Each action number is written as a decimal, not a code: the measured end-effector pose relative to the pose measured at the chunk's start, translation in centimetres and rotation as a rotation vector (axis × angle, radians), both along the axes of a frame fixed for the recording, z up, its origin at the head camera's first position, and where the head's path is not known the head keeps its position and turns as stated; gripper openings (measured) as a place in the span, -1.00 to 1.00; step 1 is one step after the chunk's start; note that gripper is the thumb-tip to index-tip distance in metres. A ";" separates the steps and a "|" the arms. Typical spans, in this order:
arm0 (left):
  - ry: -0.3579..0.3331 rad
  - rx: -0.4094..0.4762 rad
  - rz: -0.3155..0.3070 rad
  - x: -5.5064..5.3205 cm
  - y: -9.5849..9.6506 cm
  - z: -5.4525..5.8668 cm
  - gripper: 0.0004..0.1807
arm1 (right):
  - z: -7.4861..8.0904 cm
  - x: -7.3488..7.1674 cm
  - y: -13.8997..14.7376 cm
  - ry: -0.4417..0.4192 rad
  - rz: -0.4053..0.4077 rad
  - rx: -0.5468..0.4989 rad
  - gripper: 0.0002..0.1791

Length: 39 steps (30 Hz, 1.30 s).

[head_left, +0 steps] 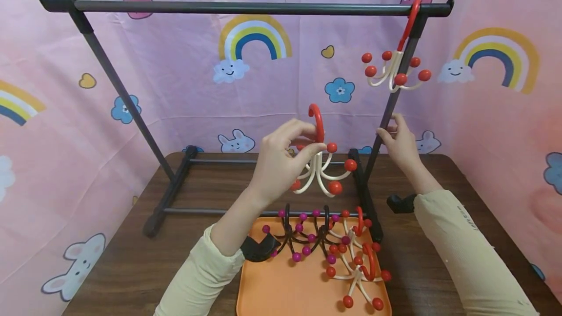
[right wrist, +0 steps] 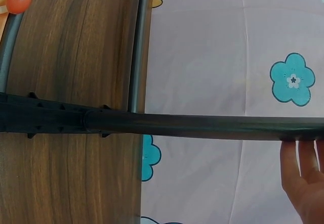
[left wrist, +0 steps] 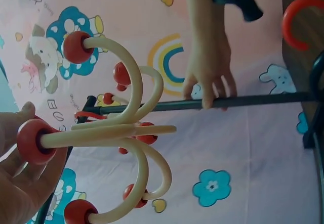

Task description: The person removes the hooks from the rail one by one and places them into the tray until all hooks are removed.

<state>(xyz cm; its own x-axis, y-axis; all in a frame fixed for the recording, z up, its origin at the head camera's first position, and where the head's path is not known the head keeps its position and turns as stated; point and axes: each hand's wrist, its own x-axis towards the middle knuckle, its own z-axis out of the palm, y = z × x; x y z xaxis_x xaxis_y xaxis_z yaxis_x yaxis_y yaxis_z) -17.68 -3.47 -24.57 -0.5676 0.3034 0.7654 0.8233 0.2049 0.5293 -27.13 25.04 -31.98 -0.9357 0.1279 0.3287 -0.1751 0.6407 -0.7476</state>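
Note:
My left hand (head_left: 281, 157) grips a hook hanger (head_left: 317, 174) by its red hook, in front of the rack and above the tray. Cream curved arms spread from its stem and end in red balls; the left wrist view shows these arms (left wrist: 134, 178) close up. My right hand (head_left: 401, 143) holds the rack's right post (head_left: 386, 106) partway up, its fingers (right wrist: 290, 166) against the dark tube in the right wrist view. A similar red-and-cream hanger (head_left: 395, 69) hangs by its hook from the top bar (head_left: 281, 8), at the right end.
An orange tray (head_left: 281, 291) lies on the wooden table (head_left: 123, 262) at the front. On it are black hangers with magenta balls (head_left: 324, 233) and red-and-cream hangers (head_left: 360, 273), lying close together. The rack's left post (head_left: 125, 94) and feet (head_left: 171, 199) stand behind the tray.

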 end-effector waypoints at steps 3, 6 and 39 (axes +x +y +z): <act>-0.001 0.002 -0.019 0.8 0.0 -1.3 -0.85 | -0.1 -0.1 0.0 -0.009 -0.004 0.000 -0.59; -0.056 -0.017 -0.061 1.7 0.1 -2.7 -0.85 | -0.1 -0.1 0.0 -0.015 -0.006 0.002 -0.57; -0.315 -0.119 -0.122 6.1 -1.0 -14.7 -0.90 | -0.1 0.0 0.0 0.012 0.004 -0.001 -0.58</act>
